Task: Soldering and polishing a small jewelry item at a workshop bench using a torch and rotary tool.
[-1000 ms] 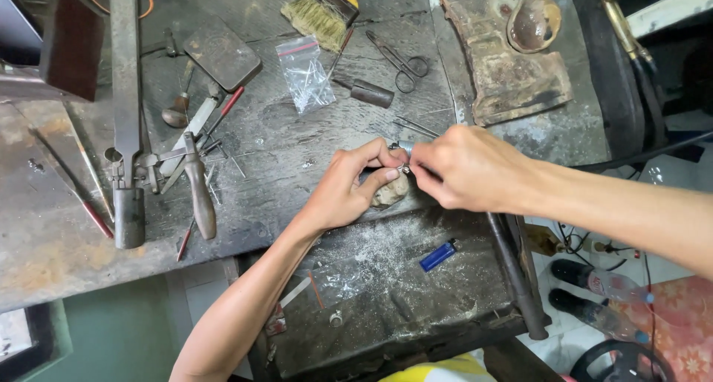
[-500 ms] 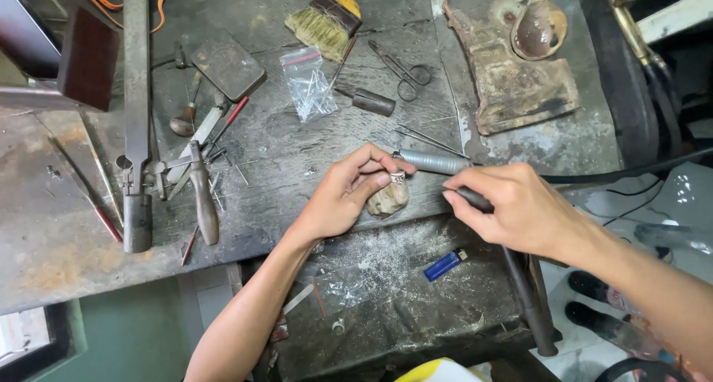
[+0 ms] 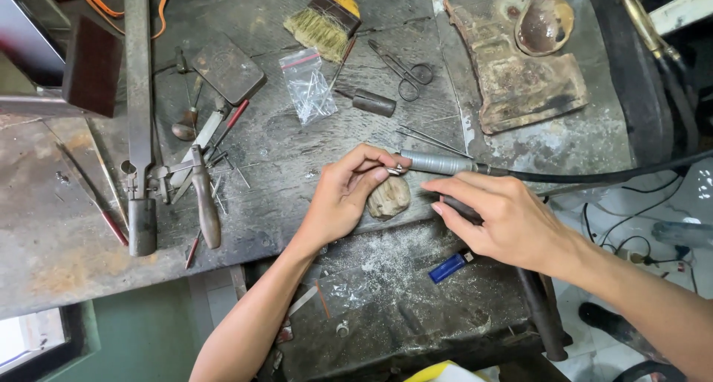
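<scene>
The left hand pinches a tiny metal piece between thumb and forefinger above a rounded wooden peg at the bench edge. The rotary handpiece lies just to its right — long axis running left to right, tip at the piece. The right hand grips nothing, fingers loosely spread over a dark bar just below the handpiece; the piece is small, silvery, too small to read further.

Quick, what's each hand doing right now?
Left hand: pinching a small metal piece at its fingertips.
Right hand: open, nearest the rotary handpiece.

Left hand pinching, right hand loosely curled
</scene>
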